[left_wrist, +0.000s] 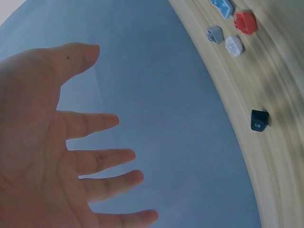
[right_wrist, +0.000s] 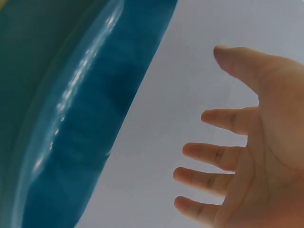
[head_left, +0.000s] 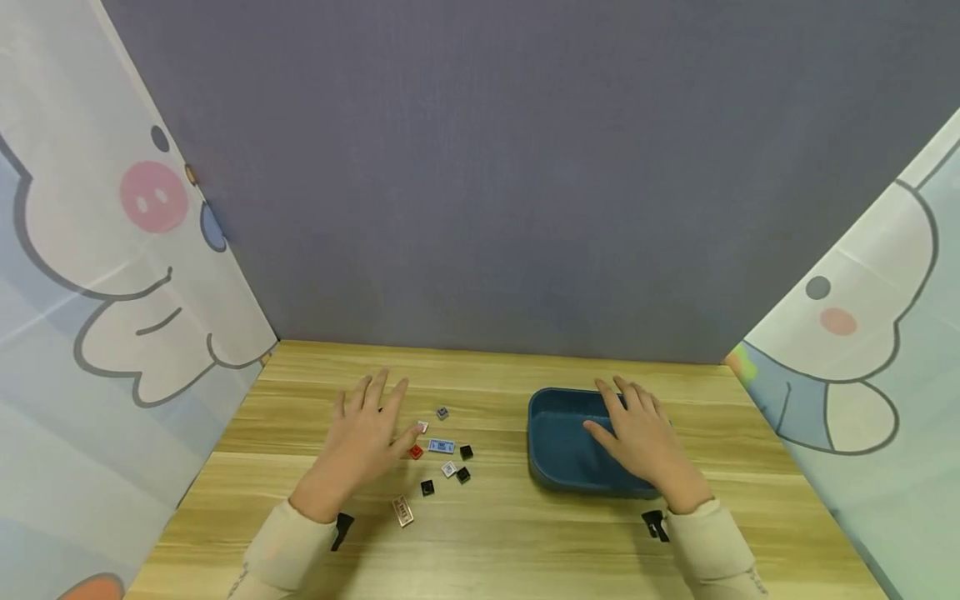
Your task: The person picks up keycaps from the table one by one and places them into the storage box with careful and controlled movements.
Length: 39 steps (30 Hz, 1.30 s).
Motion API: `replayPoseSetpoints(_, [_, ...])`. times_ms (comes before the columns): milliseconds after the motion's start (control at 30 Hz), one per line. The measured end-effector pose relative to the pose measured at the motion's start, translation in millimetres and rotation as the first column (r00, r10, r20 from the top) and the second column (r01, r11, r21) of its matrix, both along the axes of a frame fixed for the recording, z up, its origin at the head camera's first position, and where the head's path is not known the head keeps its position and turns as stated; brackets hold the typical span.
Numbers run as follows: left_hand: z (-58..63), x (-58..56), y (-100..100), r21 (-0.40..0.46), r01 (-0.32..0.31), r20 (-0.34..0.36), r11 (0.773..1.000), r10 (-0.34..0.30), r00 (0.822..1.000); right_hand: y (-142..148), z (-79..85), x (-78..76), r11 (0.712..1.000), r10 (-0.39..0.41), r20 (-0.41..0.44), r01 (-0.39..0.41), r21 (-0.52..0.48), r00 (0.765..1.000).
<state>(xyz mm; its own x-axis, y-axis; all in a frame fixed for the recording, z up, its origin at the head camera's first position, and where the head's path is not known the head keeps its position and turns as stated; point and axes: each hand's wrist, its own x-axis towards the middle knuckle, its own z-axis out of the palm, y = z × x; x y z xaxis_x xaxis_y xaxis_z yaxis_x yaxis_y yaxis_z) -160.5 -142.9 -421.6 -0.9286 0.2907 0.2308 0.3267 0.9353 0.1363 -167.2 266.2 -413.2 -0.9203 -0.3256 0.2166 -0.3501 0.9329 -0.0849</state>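
Fingers spread, my left hand [head_left: 360, 442] hovers over the left side of a scatter of small keycaps and holds nothing. Close to its thumb lie a red keycap [head_left: 416, 452] and a wide blue keycap [head_left: 442, 447]. A dark keycap [left_wrist: 259, 120] shows beyond the fingers in the left wrist view. My right hand [head_left: 641, 437], also spread and holding nothing, is above the right part of a dark blue rectangular bin [head_left: 551, 482]. It hides that side of the bin. The bin's wall [right_wrist: 118, 90] fills the left of the right wrist view.
More keycaps lie between the hands: a grey one [head_left: 442, 412], a white one [head_left: 448, 469], several black ones and a wide brownish one [head_left: 402, 511] nearer the front. A grey panel [head_left: 487, 183] stands behind the wooden table [head_left: 480, 550]; cartoon-printed cloths hang at both sides.
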Motion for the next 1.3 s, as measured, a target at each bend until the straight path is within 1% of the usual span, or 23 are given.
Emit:
replayPoseSetpoints(133, [-3.7,1.7,-8,0.014,-0.008,-0.003,1.0,0.008,1.0,11,-3.6,-1.5,1.0,-0.011,-0.01,0.011,-0.014,1.0])
replayPoseSetpoints(367, [-13.6,4.4,-22,0.059,-0.015,-0.015,0.998,0.016,1.0,31,-11.1,-4.8,0.999,-0.004,-0.081,0.0,-0.049,0.997])
replayPoseSetpoints(467, [-16.6,4.9,-29,0.073,-0.022,-0.033,0.997,0.024,0.999,41,-14.5,-6.7,0.998,-0.027,-0.063,0.023,-0.054,0.998])
replayPoseSetpoints(633, [-17.2,6.5,-39,0.081,-0.033,-0.058,0.996,0.038,0.998,53,-22.5,-7.8,0.995,-0.073,-0.008,0.073,-0.068,0.997])
replayPoseSetpoints(700, [-18.3,6.6,-43,0.083,-0.032,-0.059,0.996,0.037,0.998,56,-25.5,-7.8,0.994,-0.084,-0.01,0.084,-0.067,0.996])
replayPoseSetpoints(833, [-24.7,4.3,-50,0.103,-0.03,-0.049,0.994,0.035,0.998,60,-30.5,-9.8,0.993,-0.094,-0.022,0.092,-0.068,0.995])
replayPoseSetpoints(967, [-34.6,-2.9,-55,0.135,-0.044,-0.019,0.99,0.047,0.999,65,-33.6,-13.1,0.991,-0.095,-0.047,0.09,-0.094,0.994])
replayPoseSetpoints(1067, [-43.3,-13.3,-56,0.152,-0.04,-0.003,0.988,0.041,0.999,71,-34.3,-13.9,0.991,-0.091,-0.096,0.081,-0.109,0.991])
replayPoseSetpoints(1133, [-49.0,-21.4,-57,0.165,-0.025,-0.003,0.986,0.026,1.0,74,-34.3,-13.3,0.991,-0.092,-0.117,0.079,-0.111,0.989])
replayPoseSetpoints(1300, [-57.5,-37.5,-59,0.186,0.013,0.004,0.983,-0.014,1.0,79,-33.9,-10.4,0.99,-0.104,-0.086,0.094,-0.106,0.991])
